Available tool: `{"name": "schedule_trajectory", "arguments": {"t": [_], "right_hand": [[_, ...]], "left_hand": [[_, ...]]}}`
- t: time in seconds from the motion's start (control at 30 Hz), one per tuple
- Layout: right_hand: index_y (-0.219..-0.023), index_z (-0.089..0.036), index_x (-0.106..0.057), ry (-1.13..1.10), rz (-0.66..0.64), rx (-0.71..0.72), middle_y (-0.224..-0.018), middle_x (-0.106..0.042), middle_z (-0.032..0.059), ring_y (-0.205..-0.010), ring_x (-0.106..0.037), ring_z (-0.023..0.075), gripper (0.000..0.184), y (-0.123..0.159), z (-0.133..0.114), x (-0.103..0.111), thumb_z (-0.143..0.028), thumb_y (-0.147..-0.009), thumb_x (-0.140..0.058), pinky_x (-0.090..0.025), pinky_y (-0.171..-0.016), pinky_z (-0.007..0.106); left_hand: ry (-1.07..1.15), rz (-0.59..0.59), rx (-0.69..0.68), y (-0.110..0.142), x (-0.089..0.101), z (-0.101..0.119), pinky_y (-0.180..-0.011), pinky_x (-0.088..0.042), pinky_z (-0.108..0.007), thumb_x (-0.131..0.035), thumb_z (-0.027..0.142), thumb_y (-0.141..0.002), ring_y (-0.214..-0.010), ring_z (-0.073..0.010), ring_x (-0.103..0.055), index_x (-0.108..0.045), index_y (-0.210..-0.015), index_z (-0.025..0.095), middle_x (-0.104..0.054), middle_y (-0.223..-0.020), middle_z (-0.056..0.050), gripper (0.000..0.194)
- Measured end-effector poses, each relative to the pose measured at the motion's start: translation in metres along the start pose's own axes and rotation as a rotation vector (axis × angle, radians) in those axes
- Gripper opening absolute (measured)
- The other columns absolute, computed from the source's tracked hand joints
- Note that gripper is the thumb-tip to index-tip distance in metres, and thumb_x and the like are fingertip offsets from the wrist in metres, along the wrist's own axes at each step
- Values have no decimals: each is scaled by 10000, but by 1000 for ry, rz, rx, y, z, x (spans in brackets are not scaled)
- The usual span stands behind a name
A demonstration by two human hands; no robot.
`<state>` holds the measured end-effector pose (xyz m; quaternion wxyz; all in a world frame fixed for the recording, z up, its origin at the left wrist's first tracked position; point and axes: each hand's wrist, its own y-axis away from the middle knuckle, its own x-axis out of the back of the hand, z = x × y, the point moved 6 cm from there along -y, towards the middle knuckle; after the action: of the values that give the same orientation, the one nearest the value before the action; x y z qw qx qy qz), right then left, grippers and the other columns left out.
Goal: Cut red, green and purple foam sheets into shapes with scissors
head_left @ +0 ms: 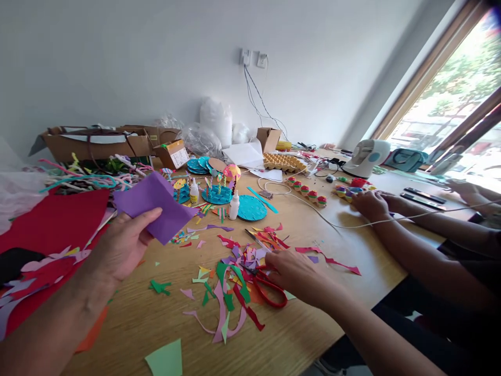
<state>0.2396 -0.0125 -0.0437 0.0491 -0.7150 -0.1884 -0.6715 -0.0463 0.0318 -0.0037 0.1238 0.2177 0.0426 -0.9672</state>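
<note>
My left hand (127, 243) is closed on a creased sheet of purple paper (156, 203), the thumb pressing on its face, raised above the table's left side. My right hand (291, 274) is low over the table with curled fingers at the scissors (270, 295), which have red handles and lie among paper scraps. The fingertips cover part of the scissors, whose blades (254, 238) point away to the left. Around them are cut paper scraps (223, 284) in green, pink, red, orange and purple. A pale green paper piece (166, 357) lies near the front edge.
Glue bottles (234, 205) stand by a blue round disc (252, 208) and decorated blue discs (217, 194). Red paper (58, 224) and pipe cleaners (90, 177) lie left. A white cable (332, 224) crosses the right side, near another person's hands (370, 206) and a fan (366, 158).
</note>
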Motion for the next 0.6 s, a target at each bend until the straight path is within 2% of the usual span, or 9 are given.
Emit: {"name": "schedule_trajectory", "arguments": {"t": [0.13, 0.27, 0.43, 0.53, 0.6], "right_hand": [[-891, -161, -607, 33, -11, -52, -878, -647, 106, -764, -593, 217, 167, 12, 5, -20, -191, -826, -456, -287, -558, 263], [-883, -152, -603, 32, -31, -24, -843, -652, 116, -748, -600, 227, 174, 7, 2, -28, -248, -833, -466, -279, -547, 266], [-777, -150, -607, 53, -62, 16, -763, -644, 110, -680, -585, 214, 219, 8, 2, -30, -311, -829, -467, -264, -542, 275], [-737, -160, -585, 20, -48, 37, -727, -623, 81, -650, -550, 190, 229, 14, 4, -25, -319, -826, -445, -260, -546, 273], [-739, -170, -568, -38, -64, 12, -728, -605, 60, -638, -513, 170, 134, 19, 6, -20, -265, -775, -480, -263, -539, 258]], "left_hand": [[7, 31, -74, -1, 3, 17, -374, -446, -124, -742, 137, -542, -481, -65, -552, -631, -683, 176, -660, -604, 81, 183], [6, 67, -158, 2, 5, 36, -250, -322, -128, -678, 129, -587, -395, -65, -495, -612, -673, 190, -612, -542, 94, 125], [-19, 128, -189, 4, 10, 46, -319, -423, -143, -678, 100, -530, -375, -71, -488, -575, -588, 172, -583, -480, 86, 138], [1, 98, -230, 4, 8, 47, -419, -502, -167, -721, 108, -509, -489, -93, -560, -589, -607, 168, -633, -564, 66, 175], [7, 77, -240, 5, 6, 47, -490, -538, -186, -737, 128, -525, -603, -114, -602, -613, -652, 173, -671, -659, 48, 183]]}}
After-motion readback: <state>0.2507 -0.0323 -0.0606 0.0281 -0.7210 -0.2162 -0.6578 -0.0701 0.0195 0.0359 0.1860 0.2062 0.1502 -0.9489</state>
